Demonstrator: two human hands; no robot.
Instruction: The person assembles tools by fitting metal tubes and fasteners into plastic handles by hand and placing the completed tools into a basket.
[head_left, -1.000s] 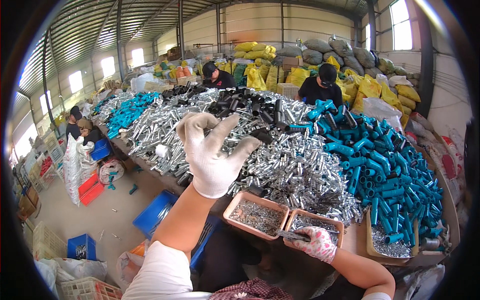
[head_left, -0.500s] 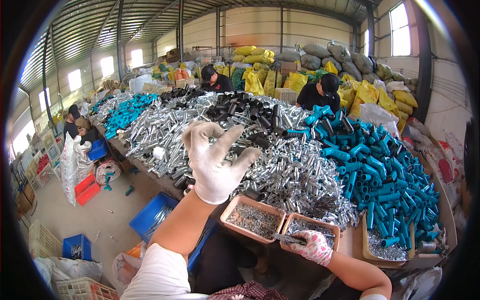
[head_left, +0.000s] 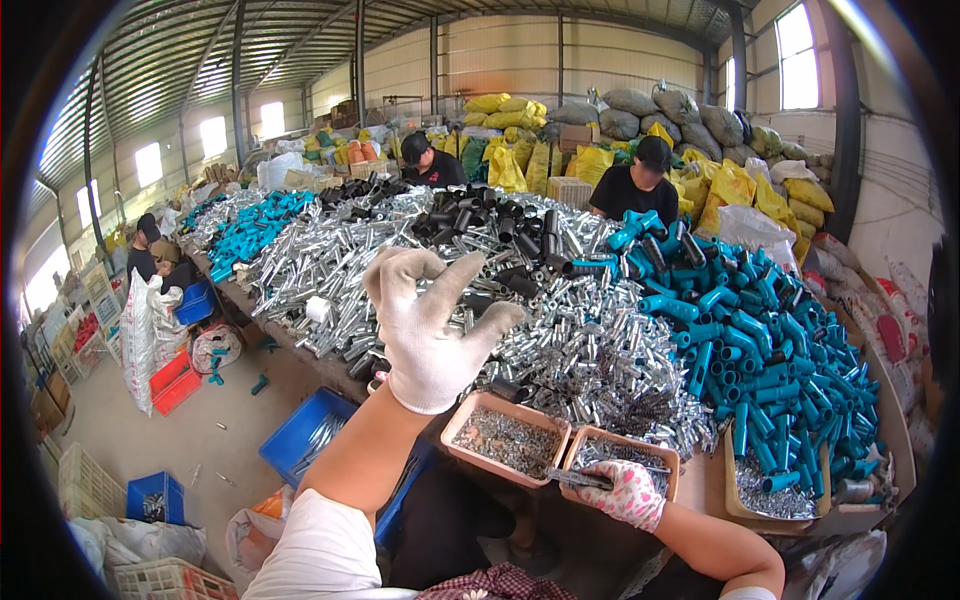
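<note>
My left hand in its white glove is open, fingers spread, raised above the heap of silver tubes; best to lower it and pinch one tube cleanly; just this side of the heap, my right hand grips a thin tool over a tray of screws.

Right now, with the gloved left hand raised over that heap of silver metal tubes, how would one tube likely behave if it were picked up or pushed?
The silver tubes look like rigid metal, so one probably stays stiff in the left hand. They are round and short, so a pushed one would likely roll or slide down the loose heap. Their shiny finish suggests some slipperiness, though the knit glove may help grip.
</note>
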